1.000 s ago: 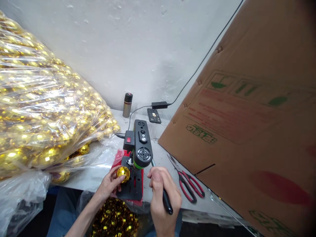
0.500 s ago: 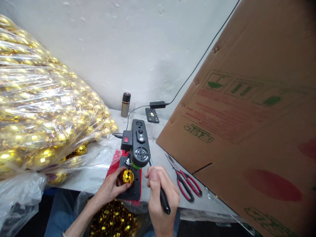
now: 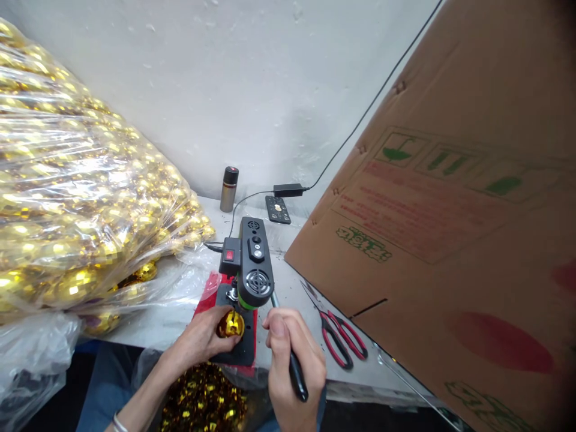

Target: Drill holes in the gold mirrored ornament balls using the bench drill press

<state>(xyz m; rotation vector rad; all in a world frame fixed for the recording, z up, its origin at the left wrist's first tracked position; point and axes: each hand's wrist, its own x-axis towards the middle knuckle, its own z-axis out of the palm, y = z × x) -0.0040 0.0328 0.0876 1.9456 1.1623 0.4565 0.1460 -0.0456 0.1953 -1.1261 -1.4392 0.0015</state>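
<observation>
A gold mirror ball (image 3: 233,324) sits in the fingers of my left hand (image 3: 198,342), under the head of a small black bench drill press (image 3: 257,264). A thin dark line shows at the ball's top; whether the drill bit touches it I cannot tell. My right hand (image 3: 294,366) is wrapped round the press's lever (image 3: 297,375), which has a black grip and a metal rod. The press's dark base (image 3: 249,351) lies on a red sheet (image 3: 209,294). Below, in the lap, is a heap of gold mirror balls (image 3: 202,405).
A clear plastic bag (image 3: 103,198) full of gold balls fills the left. Red-handled scissors (image 3: 337,336) lie right of the lever, beside a large cardboard box (image 3: 432,222). Behind the press are a flask (image 3: 228,191), a phone (image 3: 278,210) and a corded power adapter (image 3: 288,191).
The gold ball has turned a little in my left fingers, which have shifted slightly. My right hand and the lever grip have moved slightly left.
</observation>
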